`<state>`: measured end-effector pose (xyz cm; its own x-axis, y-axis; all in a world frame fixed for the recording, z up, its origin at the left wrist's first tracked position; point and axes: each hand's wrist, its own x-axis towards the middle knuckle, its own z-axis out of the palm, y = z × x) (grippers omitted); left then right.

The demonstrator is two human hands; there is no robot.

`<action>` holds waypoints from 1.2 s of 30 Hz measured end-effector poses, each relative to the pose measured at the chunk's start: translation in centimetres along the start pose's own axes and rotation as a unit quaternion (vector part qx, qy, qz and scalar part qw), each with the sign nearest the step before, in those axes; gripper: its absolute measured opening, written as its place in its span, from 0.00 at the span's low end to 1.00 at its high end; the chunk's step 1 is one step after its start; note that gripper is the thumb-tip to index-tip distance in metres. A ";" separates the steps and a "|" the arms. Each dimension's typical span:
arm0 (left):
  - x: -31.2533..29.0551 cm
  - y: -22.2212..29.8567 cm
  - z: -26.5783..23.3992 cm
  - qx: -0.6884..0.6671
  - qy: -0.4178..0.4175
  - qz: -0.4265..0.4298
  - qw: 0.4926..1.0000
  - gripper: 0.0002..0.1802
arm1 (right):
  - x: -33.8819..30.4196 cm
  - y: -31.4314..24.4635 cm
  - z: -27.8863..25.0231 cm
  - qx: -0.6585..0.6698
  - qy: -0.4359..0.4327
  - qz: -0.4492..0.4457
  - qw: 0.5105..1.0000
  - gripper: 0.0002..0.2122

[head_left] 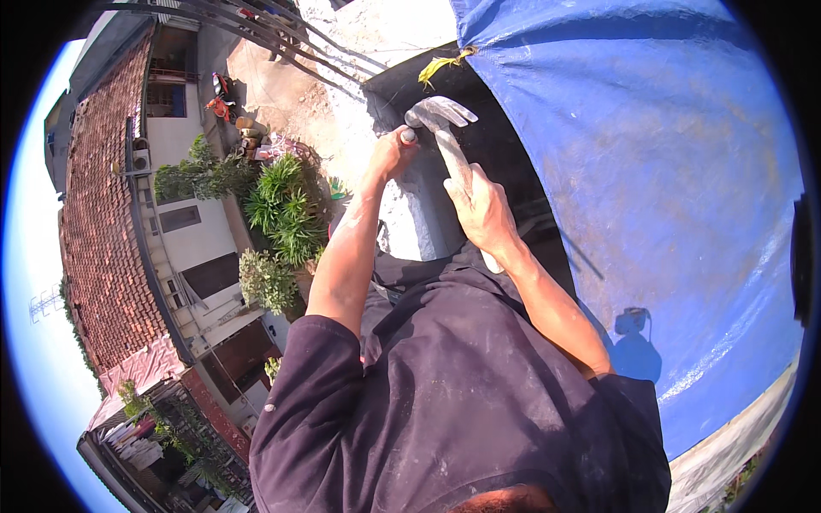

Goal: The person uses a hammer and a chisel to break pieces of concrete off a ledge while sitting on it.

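My right hand is closed round the handle of a claw hammer, whose pale, dusty shaft slants up to the left. The hammer's head is beside the upright tool in my left hand. That hand is closed round what looks like a chisel; only its round metal top shows, and its lower end is hidden. Below the left hand runs the rough, whitish top of a concrete wall.
A blue tarpaulin spreads over the right side, with a yellow tie at its corner. Dark bars cross the upper left. Far below on the left are green plants and a house with a tiled roof.
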<state>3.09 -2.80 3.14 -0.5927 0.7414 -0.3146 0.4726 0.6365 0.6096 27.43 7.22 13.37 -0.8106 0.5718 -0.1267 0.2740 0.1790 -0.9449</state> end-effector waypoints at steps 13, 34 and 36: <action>-0.6 -0.3 -0.1 -0.338 0.155 -0.041 0.927 0.08 | -2.2 4.9 -5.2 0.053 0.021 0.026 0.998 0.12; -12.3 6.9 -2.8 -0.328 0.298 0.006 0.896 0.15 | -12.2 5.9 -6.8 0.038 -0.011 0.284 0.958 0.16; -10.9 10.7 -1.3 -0.204 0.174 0.069 0.961 0.15 | -10.1 5.7 -6.7 0.045 -0.013 0.280 0.959 0.16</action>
<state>13.75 -4.39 14.07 -0.7580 0.6521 0.0081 0.3095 0.3488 0.8846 40.58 7.82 11.29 -0.5620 0.5386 -0.6278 0.6251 -0.2205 -0.7488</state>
